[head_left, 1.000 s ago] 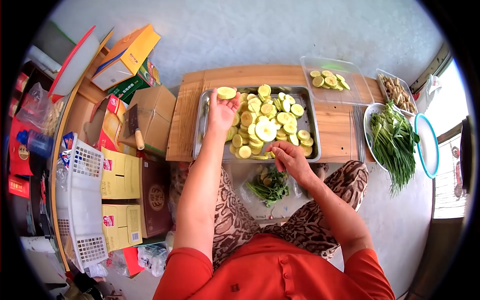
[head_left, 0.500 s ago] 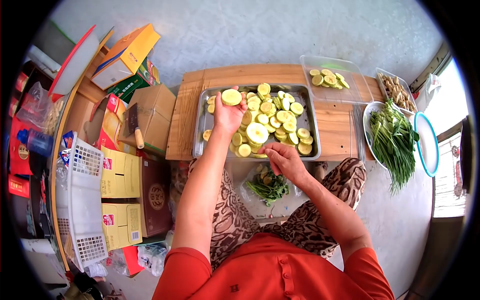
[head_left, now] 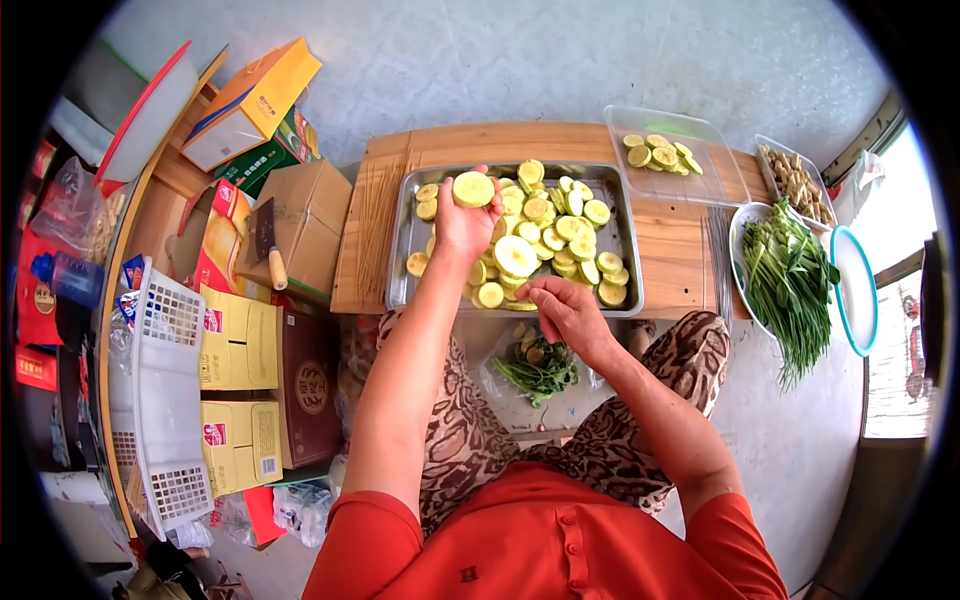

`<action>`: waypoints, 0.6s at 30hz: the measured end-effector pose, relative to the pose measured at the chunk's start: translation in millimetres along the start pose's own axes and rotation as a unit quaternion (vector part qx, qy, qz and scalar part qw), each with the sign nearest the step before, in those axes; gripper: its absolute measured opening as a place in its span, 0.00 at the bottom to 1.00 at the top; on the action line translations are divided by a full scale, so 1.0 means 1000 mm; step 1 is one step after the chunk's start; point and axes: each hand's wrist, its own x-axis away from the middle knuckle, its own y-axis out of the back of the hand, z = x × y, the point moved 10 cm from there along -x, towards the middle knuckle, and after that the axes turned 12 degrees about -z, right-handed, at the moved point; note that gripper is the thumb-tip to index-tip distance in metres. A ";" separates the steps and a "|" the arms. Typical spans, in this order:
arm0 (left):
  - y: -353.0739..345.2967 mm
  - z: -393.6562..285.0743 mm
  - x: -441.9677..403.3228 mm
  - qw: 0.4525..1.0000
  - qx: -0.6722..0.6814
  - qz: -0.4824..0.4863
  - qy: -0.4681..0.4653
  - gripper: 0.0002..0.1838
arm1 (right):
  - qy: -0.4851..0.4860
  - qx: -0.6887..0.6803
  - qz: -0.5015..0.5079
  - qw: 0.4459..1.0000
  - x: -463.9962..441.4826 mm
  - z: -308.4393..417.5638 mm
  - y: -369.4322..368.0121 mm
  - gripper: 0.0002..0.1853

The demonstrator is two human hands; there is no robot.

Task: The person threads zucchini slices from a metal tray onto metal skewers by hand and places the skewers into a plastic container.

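Note:
My left hand [head_left: 466,222] is palm up over the metal tray [head_left: 400,250], holding a round pale-green vegetable slice [head_left: 473,189] on its fingers. Many similar slices [head_left: 570,228] lie piled in the tray, and a few lie at its left side. Near the tray's front edge, my right hand [head_left: 566,312] has thumb and fingertips pinched together beside a large bright slice [head_left: 515,256]. Whatever the pinch may hold is too small to make out.
A clear plastic box [head_left: 715,185] with several slices stands at the back right. Thin sticks [head_left: 718,260] lie beside a bowl of leafy greens [head_left: 780,270]. A cleaver [head_left: 268,240] rests by cardboard boxes [head_left: 310,215] at left. Greens in a bag [head_left: 537,370] are below the table.
My left hand has moved slightly right and turned the slice's flat face up, uncovering slices at the tray's left. My right hand has shifted a little left, still pinched.

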 end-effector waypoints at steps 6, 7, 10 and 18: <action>0.001 0.000 -0.002 1.000 0.009 -0.002 0.004 0.26 | -0.006 0.001 0.000 1.000 -0.002 -0.003 -0.001 0.11; 0.002 0.001 -0.002 1.000 0.010 -0.002 0.004 0.26 | -0.006 0.001 0.001 1.000 -0.002 -0.003 -0.001 0.11; 0.000 0.000 -0.002 1.000 0.009 0.011 0.000 0.26 | -0.008 0.004 0.001 1.000 -0.003 -0.005 0.000 0.11; 0.001 -0.001 -0.003 1.000 -0.007 -0.001 -0.009 0.26 | -0.011 0.002 -0.005 1.000 -0.005 -0.007 0.002 0.11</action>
